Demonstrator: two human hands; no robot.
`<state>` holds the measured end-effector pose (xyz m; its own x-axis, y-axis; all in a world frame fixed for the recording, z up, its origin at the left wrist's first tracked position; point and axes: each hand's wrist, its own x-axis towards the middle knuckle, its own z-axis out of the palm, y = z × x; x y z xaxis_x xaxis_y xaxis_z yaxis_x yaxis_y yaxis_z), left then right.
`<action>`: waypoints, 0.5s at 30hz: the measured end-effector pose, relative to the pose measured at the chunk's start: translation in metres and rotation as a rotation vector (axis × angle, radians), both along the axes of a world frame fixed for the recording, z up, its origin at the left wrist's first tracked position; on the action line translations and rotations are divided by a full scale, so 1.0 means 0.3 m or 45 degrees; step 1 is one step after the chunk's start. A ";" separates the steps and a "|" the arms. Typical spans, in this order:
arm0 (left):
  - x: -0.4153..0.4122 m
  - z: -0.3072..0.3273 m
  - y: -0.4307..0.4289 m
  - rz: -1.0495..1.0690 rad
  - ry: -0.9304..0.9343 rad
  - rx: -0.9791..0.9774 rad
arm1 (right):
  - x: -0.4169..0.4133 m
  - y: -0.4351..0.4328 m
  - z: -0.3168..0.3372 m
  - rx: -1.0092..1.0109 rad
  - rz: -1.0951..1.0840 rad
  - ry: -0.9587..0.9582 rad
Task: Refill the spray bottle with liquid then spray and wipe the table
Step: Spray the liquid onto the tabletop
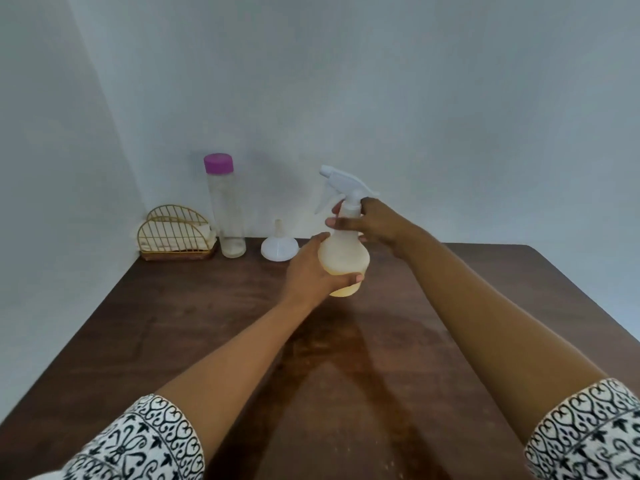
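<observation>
Spray bottle (344, 258): held upright above the far middle of the table (180, 327), clear of the surface; pale yellowish liquid fills its lower body, and the white trigger head (341, 183) sits on the neck. Left hand (313, 268): clamped around the bottle's rounded base, fingers wrapped under and round it. Right hand (375, 225): closed on the neck just below the trigger head, in a grip that suits turning the cap; whether the head is fully screwed down cannot be told. Tall clear bottle (227, 216): purple lid on, standing at the back by the wall, seemingly almost empty. White funnel (279, 247): resting mouth-down on the table, just right of the tall bottle, apart from both hands. Gold wire holder (176, 233): back left corner, pale cloth or napkins inside. Status, by judgement: refilling appears done or nearly so, with the supply capped and the funnel set aside; spraying and wiping remain, no cloth yet in hand.
</observation>
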<state>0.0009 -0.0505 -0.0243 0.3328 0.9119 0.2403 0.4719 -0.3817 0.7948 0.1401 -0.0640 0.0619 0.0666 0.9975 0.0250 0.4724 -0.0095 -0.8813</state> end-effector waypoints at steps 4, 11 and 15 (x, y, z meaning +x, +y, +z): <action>0.064 -0.056 0.108 0.104 -0.096 -0.031 | 0.027 0.109 -0.080 0.051 -0.243 -0.259; 0.126 -0.109 0.239 0.135 -0.085 -0.091 | 0.026 0.249 -0.129 0.126 -0.328 -0.505; 0.134 -0.108 0.292 0.104 -0.008 -0.038 | 0.037 0.293 -0.144 0.160 -0.353 -0.474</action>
<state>0.0412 0.0373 -0.0569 0.2554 0.9427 0.2147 0.4957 -0.3183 0.8081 0.1513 0.0239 0.0187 0.2935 0.9311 0.2166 0.7508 -0.0842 -0.6552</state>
